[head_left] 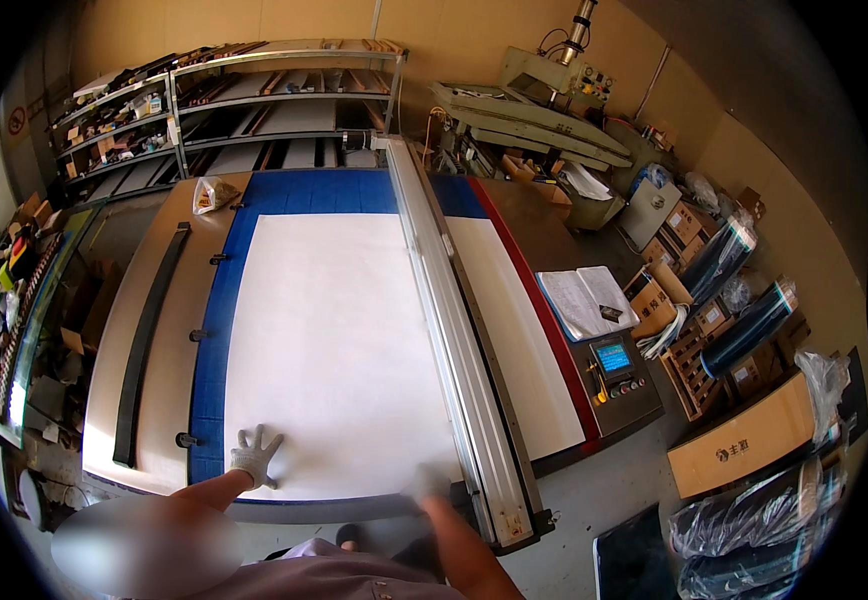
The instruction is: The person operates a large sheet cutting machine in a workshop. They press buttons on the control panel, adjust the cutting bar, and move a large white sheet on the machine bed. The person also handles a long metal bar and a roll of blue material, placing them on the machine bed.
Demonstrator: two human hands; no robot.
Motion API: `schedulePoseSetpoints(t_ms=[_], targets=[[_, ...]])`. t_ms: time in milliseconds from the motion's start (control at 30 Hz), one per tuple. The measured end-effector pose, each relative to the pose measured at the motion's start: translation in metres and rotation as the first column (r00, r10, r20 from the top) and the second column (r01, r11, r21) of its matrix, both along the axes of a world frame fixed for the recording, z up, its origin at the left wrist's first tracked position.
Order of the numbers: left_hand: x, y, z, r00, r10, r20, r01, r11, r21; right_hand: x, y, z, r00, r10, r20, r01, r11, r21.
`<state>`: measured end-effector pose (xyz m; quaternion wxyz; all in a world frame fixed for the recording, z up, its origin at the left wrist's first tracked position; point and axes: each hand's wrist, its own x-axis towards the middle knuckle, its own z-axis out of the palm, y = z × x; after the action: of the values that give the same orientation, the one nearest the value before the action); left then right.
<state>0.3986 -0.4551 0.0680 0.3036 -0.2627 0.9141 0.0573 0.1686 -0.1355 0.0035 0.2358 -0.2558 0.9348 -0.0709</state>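
One white sheet [339, 340] is spread on a blue-topped desk [299, 192], touched near left by the wide-splayed left hand [253, 460]; whether the blurred right hand [431, 484] is wide cannot be told. Shelves [289, 92] are seen far left.

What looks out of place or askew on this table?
Maybe the plastic bag: it sits at the far left of the table like stray packaging on a working surface. The white sheet under the gloved left hand looks flat and undamaged.

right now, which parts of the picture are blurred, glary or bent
Head view: the right hand smeared, the left hand fairly sharp; head view: glare on the brown tabletop at its near-left edge; head view: the black strip looks bowed, and a blurred oval covers some of the lower left.
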Motion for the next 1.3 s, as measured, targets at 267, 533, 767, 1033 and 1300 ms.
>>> schedulePoseSetpoints(t_ms=[267,533,767,1033,1300], targets=[[-0.003,0.002,0.001,1.000,-0.016,-0.018,0.016,1.000,0.002,0.002,0.003,-0.009,0.841,-0.383,0.382,0.489,0.840,-0.235],[0.000,0.001,0.006,0.999,-0.010,-0.035,0.011,1.000,0.013,0.037,-0.035,0.037,0.986,0.115,0.122,-0.117,0.993,0.005],[-0.005,0.002,0.007,0.999,-0.027,-0.023,0.028,1.000,0.014,0.057,-0.057,-0.029,0.996,0.078,0.049,-0.080,0.996,0.047],[0.000,-0.003,-0.005,0.999,-0.035,0.009,0.035,0.999,-0.009,0.061,-0.057,-0.003,0.995,0.093,0.043,-0.091,0.995,-0.046],[-0.004,0.001,-0.002,1.000,-0.018,0.001,0.018,1.000,-0.012,0.064,-0.057,-0.027,0.999,0.030,-0.017,-0.032,0.993,-0.115]])
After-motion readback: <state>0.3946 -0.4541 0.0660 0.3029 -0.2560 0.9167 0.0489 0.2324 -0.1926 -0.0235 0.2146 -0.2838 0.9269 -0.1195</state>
